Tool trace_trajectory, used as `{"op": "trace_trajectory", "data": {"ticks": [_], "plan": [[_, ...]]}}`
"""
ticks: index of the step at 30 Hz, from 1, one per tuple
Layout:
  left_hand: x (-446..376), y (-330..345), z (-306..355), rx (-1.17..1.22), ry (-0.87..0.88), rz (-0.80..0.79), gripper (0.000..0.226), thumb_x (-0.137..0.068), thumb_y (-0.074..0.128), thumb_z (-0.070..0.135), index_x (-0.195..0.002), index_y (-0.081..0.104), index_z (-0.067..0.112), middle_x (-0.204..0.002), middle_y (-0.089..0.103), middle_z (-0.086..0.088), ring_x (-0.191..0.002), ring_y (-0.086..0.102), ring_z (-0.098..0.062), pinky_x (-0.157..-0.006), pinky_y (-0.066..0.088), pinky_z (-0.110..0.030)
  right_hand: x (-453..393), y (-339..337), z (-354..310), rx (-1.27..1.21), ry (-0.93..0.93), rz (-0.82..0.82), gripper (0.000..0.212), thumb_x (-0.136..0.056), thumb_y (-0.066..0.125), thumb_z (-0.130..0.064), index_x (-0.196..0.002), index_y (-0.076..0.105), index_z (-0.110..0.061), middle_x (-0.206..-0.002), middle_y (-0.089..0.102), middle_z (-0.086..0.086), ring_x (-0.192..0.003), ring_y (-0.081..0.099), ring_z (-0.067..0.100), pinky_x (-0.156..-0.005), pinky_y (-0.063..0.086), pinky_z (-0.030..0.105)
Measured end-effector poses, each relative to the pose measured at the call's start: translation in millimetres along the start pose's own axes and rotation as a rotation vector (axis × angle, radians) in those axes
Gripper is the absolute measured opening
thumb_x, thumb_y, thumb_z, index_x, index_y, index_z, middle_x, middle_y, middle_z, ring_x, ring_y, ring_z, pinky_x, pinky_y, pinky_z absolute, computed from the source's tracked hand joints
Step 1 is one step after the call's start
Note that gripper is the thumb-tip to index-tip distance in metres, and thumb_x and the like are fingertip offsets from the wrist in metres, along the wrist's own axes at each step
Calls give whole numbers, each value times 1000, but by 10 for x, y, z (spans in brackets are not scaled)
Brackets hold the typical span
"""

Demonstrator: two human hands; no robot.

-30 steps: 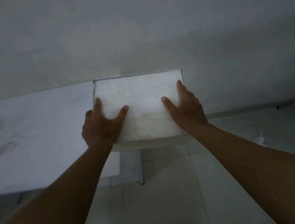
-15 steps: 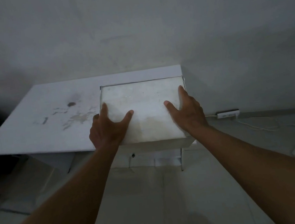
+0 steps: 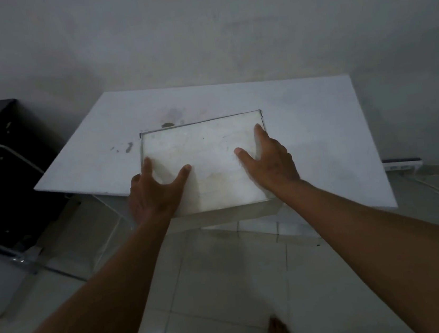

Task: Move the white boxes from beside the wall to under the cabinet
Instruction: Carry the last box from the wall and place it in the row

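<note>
The white box [image 3: 207,165] is carried between both hands. The left hand [image 3: 155,196] grips its left edge, the right hand [image 3: 270,165] its right edge, thumbs on top. The white surface [image 3: 319,132] lies beyond the hands.

- No text, label, brand, number or sign can be read anywhere.
- The top of the white box [image 3: 207,165] bears only faint smudges and specks, no lettering.
</note>
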State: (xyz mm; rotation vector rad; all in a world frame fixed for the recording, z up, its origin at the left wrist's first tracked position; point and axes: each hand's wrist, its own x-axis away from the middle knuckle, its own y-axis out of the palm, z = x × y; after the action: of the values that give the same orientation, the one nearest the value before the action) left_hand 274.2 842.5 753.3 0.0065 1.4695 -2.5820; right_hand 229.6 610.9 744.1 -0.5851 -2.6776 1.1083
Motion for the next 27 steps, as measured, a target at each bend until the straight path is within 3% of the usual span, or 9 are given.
{"op": "trace_trajectory", "data": {"ticks": [11, 20, 27], "plan": [[-915, -392, -1291, 7, -32, -105, 100, -72, 55, 81, -150, 28, 26, -140, 48, -15, -126, 48, -36, -96, 44, -49, -23, 1302, -971, 44, 51, -19, 79, -92, 47, -65, -156, 15, -31, -155, 36, 7, -137, 39, 31, -108, 34, 42], [-1525, -757, -2256, -79, 102, -271, 106, -68, 49, 88, -151, 24, 28, -141, 48, -13, -127, 48, -36, -98, 43, -51, 350, 2253, -1593, 4, 239, 53, 81, -90, 48, -66, -156, 15, -33, -154, 37, 9, -136, 41, 33, -107, 36, 46], [-1746, -907, -2767, -106, 75, -242, 101, -68, 49, 88, -149, 29, 30, -140, 51, -12, -126, 50, -36, -100, 41, -51, 363, 2722, -1904, -18, 221, 10, 81, -91, 50, -64, -157, 15, -31, -154, 36, 9, -138, 37, 29, -106, 35, 41]]}}
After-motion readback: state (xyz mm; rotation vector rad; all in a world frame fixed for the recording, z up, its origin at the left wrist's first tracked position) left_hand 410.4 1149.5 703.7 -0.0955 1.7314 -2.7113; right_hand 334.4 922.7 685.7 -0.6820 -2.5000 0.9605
